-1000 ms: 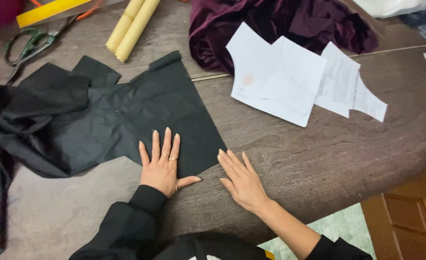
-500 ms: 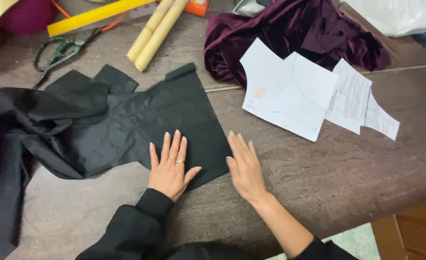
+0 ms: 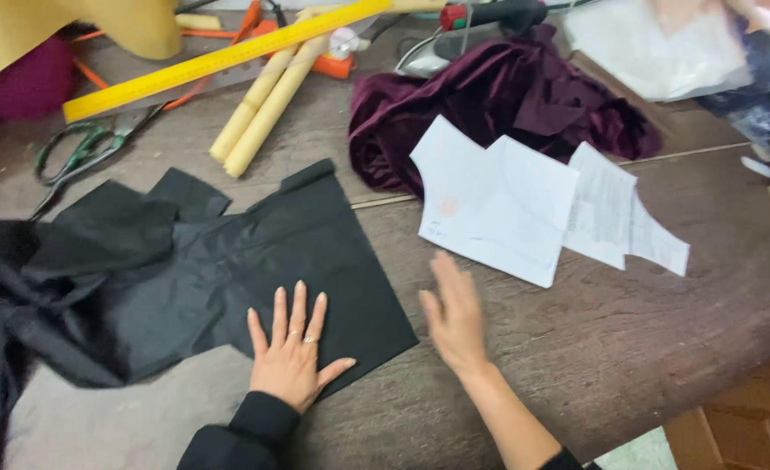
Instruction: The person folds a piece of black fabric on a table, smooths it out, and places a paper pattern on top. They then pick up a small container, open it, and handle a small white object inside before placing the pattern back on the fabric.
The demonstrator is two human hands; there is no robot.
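Your left hand (image 3: 293, 357) presses flat on the black fabric (image 3: 228, 270); your right hand (image 3: 454, 318) hovers open just beside it.

From the head camera: your left fingers are spread and released, palm down on the near corner of the black fabric, gripping nothing, with a ring showing on one finger. The fabric lies across the left half of the brown wooden table (image 3: 620, 348), bunching into folds at the far left. Your right hand is blurred, fingers loose and extended over bare wood between the fabric's edge and the white paper pattern pieces (image 3: 507, 204). Behind those lies crumpled purple velvet (image 3: 498, 100). Further back you have a yellow ruler (image 3: 219, 59), two cream rolls (image 3: 258, 109) and green-handled scissors (image 3: 84, 152), all well apart from both hands.
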